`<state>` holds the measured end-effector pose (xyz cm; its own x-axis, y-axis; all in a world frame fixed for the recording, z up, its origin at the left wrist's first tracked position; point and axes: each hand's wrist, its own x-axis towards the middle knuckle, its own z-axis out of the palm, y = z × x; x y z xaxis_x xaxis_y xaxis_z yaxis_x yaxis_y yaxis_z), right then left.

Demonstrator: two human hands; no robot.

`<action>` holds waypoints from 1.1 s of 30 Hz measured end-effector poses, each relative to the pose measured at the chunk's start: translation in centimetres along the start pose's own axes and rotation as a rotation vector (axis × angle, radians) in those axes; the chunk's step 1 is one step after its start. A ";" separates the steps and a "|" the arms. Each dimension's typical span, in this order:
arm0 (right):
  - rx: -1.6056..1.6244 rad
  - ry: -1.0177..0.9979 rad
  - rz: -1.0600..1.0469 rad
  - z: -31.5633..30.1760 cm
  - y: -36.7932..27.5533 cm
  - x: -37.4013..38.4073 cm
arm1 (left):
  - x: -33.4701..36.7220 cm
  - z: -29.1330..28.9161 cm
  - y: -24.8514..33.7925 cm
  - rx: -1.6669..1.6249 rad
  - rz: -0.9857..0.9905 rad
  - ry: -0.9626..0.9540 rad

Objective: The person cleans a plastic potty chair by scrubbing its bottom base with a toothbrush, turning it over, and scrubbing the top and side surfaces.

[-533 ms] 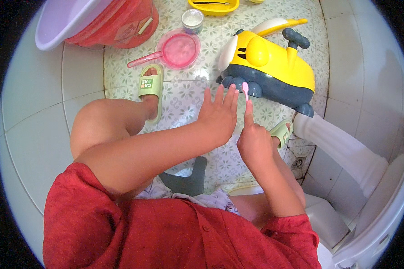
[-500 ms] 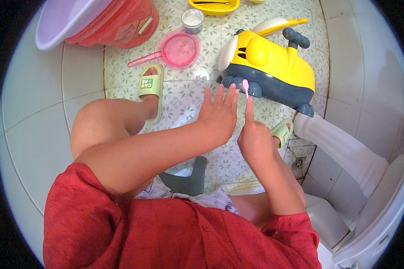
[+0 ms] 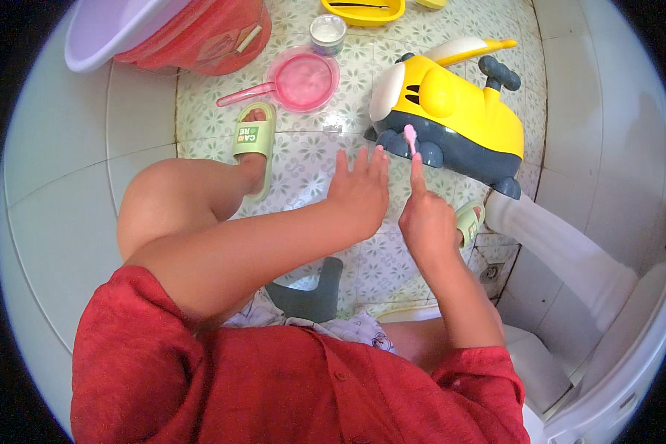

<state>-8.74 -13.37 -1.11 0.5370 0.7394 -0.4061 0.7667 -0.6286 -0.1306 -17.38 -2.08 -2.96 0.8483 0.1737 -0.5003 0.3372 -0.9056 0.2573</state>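
Observation:
My right hand (image 3: 429, 222) is closed around a small pink toothbrush (image 3: 411, 138), its index finger stretched along the handle. The brush head overlaps the lower front of a yellow and dark grey ride-on toy (image 3: 488, 118); whether it touches cannot be told. Rounded dark grey parts show along the toy's near side, and it has a white front and a dark grey handlebar. To the left of the toothbrush, my left hand (image 3: 359, 189) is held out with its fingers apart and nothing in it. Most of the toothbrush handle is hidden in my right hand.
A pink dipper (image 3: 303, 81) with water in it lies on the patterned tile floor, beside an open jar (image 3: 328, 33) of white stuff. A red bucket (image 3: 214, 44) and a lilac basin (image 3: 89, 55) stand far left. Behind is a yellow tray (image 3: 362, 16); a white pedestal (image 3: 570, 244) stands right.
The toothbrush and my right hand have moved slightly forward against the toy. My left hand has stayed nearly still, and the whole view has shifted a little.

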 end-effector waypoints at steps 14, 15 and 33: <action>0.103 0.022 -0.067 -2.1 1.4 0.1 | 5.2 3.5 -3.5 -0.716 -0.256 -0.242; 0.124 0.050 -0.076 -2.3 1.6 0.0 | 5.8 3.8 -3.6 -1.091 -0.384 -0.270; -0.077 -0.099 -0.044 -1.3 -1.0 0.2 | 7.3 2.1 -3.1 -2.094 -0.725 -0.277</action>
<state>-8.95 -12.32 0.08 0.4677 0.7361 -0.4893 0.8156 -0.5728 -0.0821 -13.11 1.21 -9.12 0.4192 -0.0265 -0.9075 0.4526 0.8726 0.1836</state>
